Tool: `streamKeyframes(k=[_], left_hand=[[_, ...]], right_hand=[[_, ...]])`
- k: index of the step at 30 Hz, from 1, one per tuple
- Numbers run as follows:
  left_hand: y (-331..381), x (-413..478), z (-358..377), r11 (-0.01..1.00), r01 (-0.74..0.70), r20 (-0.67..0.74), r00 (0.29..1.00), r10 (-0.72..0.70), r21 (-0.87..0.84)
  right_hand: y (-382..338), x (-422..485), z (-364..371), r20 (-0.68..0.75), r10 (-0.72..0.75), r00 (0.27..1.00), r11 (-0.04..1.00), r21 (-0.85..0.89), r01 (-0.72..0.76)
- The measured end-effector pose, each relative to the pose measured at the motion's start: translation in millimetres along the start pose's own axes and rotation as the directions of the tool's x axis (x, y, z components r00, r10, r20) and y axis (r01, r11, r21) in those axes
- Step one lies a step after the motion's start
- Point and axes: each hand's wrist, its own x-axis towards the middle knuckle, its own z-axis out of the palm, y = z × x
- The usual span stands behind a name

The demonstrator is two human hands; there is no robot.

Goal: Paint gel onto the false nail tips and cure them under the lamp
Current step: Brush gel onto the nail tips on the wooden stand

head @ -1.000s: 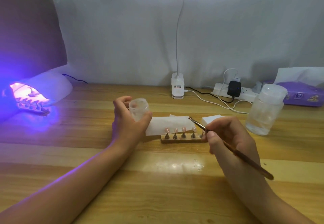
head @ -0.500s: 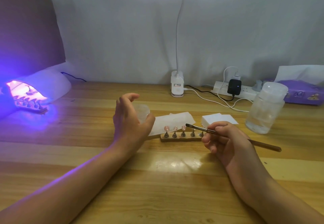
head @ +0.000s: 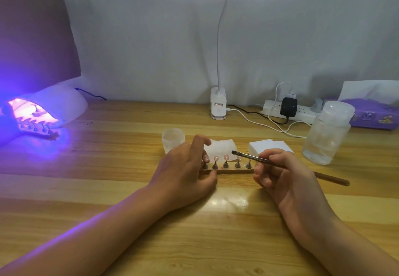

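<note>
Inspector: Table [head: 108,189] is filling the lower frame. What is standing on it, largest first?

Clerk: Curing lamp [head: 54,105] is glowing violet at upper left, with a strip [head: 36,127] of tips lying in its mouth. Clear bottle [head: 326,133] is standing at right.

Inspector: Hands?

Clerk: Left hand [head: 185,172] is pinching the left end of the wooden holder [head: 235,170] at centre frame, thumb on its near edge, fingers behind. Right hand [head: 285,174] is gripping the brush [head: 248,158] pen-fashion, bristles pointing left and hovering just above the holder's row.

Inspector: Smaller items?

Clerk: Small jar [head: 173,138] is sitting just beyond the left hand. False nail tips [head: 226,157] are standing on the holder's pegs. Three are showing pink, and the two rightmost are too faint to judge.
</note>
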Motion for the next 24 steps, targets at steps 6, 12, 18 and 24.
streamKeyframes(k=[6,12,18,24], left_hand=[[-1.0,1.2,-0.8,0.998,-0.002,0.015,1.0,0.003,-0.066],[-1.9,1.2,-1.6,0.992,0.002,0.073,0.997,0.007,-0.13],[-3.1,3.2,-2.6,0.981,0.03,0.124,0.992,-0.006,-0.191],[-2.3,2.9,-2.5,0.982,0.068,0.132,0.99,-0.045,-0.177]], right_hand=[[2.6,-0.4,-3.5,0.063,-0.166,0.984,0.969,-0.174,0.175],[3.7,-5.7,-1.7,0.148,-0.286,0.947,0.9,-0.296,0.318],[5.9,-5.3,-2.0,0.137,-0.279,0.95,0.898,-0.313,0.309],[7.1,-4.4,-3.0,0.121,-0.306,0.944,0.891,-0.314,0.329]])
